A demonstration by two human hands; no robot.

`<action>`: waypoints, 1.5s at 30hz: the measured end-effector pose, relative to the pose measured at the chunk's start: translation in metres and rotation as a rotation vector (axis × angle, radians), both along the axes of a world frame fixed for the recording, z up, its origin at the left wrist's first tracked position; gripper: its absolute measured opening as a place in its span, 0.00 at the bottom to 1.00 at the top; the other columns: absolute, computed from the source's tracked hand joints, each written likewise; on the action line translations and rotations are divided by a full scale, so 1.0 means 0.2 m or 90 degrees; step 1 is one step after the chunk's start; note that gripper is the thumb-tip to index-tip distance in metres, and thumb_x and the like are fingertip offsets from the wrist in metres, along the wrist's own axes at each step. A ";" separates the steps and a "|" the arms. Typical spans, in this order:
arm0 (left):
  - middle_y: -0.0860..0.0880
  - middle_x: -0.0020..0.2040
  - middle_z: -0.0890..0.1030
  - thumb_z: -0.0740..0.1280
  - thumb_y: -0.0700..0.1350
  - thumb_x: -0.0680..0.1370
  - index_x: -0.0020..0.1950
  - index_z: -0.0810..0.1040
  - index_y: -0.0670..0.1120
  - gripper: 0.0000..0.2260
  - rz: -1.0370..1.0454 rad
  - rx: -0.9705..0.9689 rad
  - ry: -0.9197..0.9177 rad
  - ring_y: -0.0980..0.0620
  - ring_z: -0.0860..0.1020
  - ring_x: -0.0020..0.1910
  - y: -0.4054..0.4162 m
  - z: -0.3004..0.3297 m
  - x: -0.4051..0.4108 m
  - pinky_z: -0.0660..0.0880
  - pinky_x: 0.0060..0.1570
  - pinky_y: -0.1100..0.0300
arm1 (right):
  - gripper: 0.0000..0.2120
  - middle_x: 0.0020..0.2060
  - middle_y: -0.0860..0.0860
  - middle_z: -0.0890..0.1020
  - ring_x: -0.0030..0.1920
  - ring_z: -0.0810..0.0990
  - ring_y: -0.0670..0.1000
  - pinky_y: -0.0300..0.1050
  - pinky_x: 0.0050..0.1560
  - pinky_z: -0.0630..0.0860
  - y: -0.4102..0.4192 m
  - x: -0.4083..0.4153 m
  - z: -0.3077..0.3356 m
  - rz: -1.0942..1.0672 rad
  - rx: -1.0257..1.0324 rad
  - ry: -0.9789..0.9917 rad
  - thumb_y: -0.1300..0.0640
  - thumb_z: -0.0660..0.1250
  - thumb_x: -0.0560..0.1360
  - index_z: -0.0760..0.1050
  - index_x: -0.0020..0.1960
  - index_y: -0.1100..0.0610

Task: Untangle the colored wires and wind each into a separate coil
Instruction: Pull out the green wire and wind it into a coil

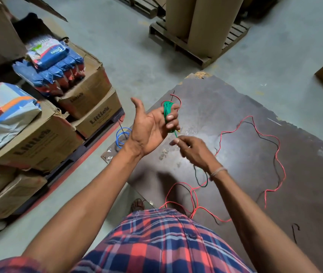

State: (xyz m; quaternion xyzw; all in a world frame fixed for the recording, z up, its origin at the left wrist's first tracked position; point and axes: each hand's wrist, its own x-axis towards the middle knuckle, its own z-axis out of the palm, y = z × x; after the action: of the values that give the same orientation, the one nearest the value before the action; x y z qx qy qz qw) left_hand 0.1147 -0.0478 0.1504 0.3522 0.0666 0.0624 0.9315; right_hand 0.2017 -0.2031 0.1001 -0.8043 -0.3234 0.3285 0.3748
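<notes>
Left hand (152,125) wrapped in green wire (167,113) coil | right hand (194,150) pinching its tail

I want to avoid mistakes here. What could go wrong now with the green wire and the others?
The green coil on the left hand might spring loose if its free end, pinched by the right hand, slips. The red wire and black wire still lie crossed near the feet, so they could snag.
</notes>
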 end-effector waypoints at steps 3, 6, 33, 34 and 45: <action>0.45 0.44 0.72 0.34 0.78 0.71 0.58 0.70 0.40 0.47 0.068 0.040 0.017 0.47 0.69 0.40 0.00 -0.03 0.04 0.70 0.56 0.50 | 0.10 0.30 0.53 0.80 0.26 0.73 0.40 0.33 0.32 0.69 0.01 -0.11 0.04 0.072 -0.031 -0.008 0.53 0.60 0.85 0.78 0.59 0.54; 0.43 0.44 0.77 0.38 0.79 0.69 0.49 0.75 0.44 0.45 0.147 0.225 0.126 0.45 0.75 0.45 -0.01 -0.08 0.07 0.69 0.64 0.42 | 0.06 0.32 0.57 0.83 0.20 0.74 0.44 0.40 0.27 0.74 0.00 -0.15 0.10 0.125 -0.063 0.017 0.58 0.59 0.84 0.74 0.58 0.55; 0.53 0.29 0.59 0.53 0.50 0.87 0.68 0.74 0.32 0.23 -0.024 0.159 0.158 0.57 0.57 0.24 -0.03 -0.27 -0.15 0.67 0.31 0.61 | 0.07 0.39 0.56 0.87 0.21 0.61 0.42 0.34 0.20 0.56 -0.09 0.43 0.07 -0.458 0.297 0.364 0.65 0.68 0.79 0.73 0.45 0.57; 0.54 0.28 0.59 0.53 0.50 0.87 0.69 0.72 0.31 0.24 -0.020 0.099 0.138 0.58 0.57 0.24 -0.02 -0.25 -0.15 0.68 0.31 0.62 | 0.06 0.38 0.57 0.86 0.21 0.61 0.43 0.34 0.20 0.57 -0.09 0.41 0.04 -0.434 0.257 0.298 0.65 0.69 0.78 0.74 0.46 0.59; 0.52 0.35 0.67 0.53 0.46 0.86 0.74 0.65 0.30 0.23 0.105 -0.127 0.096 0.55 0.65 0.29 0.00 -0.17 -0.06 0.73 0.45 0.60 | 0.10 0.31 0.50 0.85 0.29 0.77 0.39 0.36 0.35 0.69 0.01 0.02 -0.18 0.060 -0.016 -0.101 0.56 0.73 0.78 0.83 0.39 0.57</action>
State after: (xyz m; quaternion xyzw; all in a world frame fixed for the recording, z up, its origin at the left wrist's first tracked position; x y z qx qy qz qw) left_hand 0.1025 -0.0480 0.1163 0.2552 0.1712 0.1053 0.9458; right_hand 0.2050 -0.2018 0.0632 -0.8163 -0.3852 0.2853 0.3222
